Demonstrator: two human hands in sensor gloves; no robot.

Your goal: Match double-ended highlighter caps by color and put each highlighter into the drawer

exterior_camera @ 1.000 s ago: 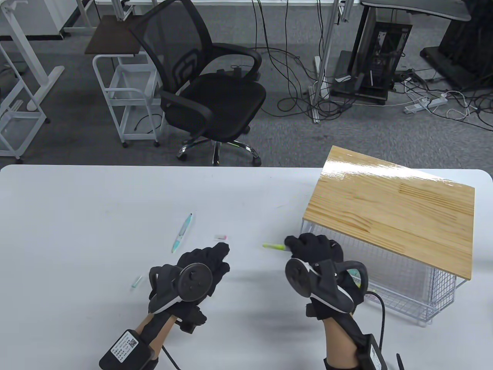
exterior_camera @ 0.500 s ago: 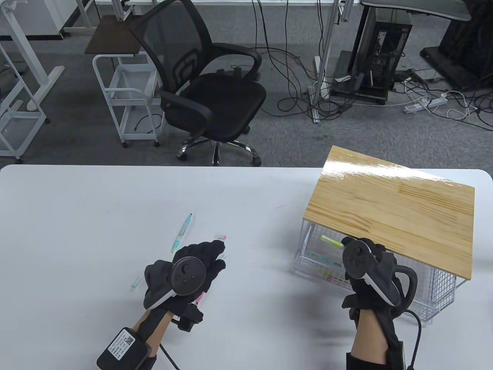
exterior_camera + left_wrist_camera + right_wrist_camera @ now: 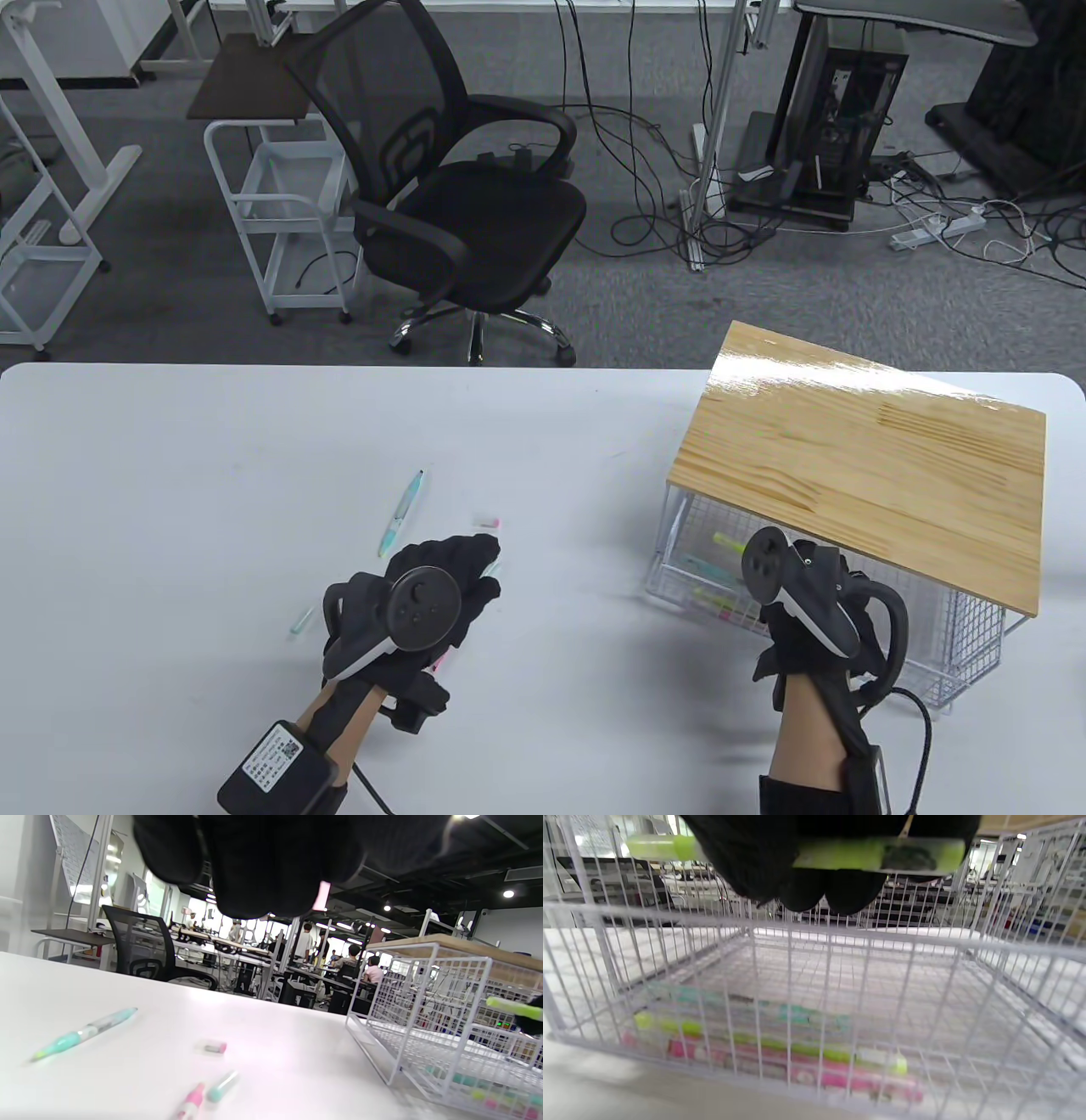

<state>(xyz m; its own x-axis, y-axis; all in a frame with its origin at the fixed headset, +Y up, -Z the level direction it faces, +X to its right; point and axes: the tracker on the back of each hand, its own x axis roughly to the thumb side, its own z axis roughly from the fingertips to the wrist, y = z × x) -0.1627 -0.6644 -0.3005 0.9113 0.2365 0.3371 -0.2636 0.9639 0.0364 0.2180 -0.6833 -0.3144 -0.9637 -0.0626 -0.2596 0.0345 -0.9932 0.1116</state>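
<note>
Holding a green highlighter (image 3: 840,855) gripped over the wire drawer (image 3: 679,586) at four o'clock, the right hand (image 3: 806,594) must next release it, while the left hand (image 3: 424,594) pinches a pink cap (image 3: 321,895).

Carried across by the right hand (image 3: 797,586) from the open desk (image 3: 170,475) to the pulled-out wire drawer (image 3: 679,586) under the wooden top: the green highlighter (image 3: 840,855), now gripped just above the highlighters (image 3: 780,1052) lying inside. Drawer slid out from under the top since a second ago. Shifted slightly toward the near edge over the pink highlighter (image 3: 191,1103), with its fingers drawn in a little: the left hand (image 3: 424,594).
</note>
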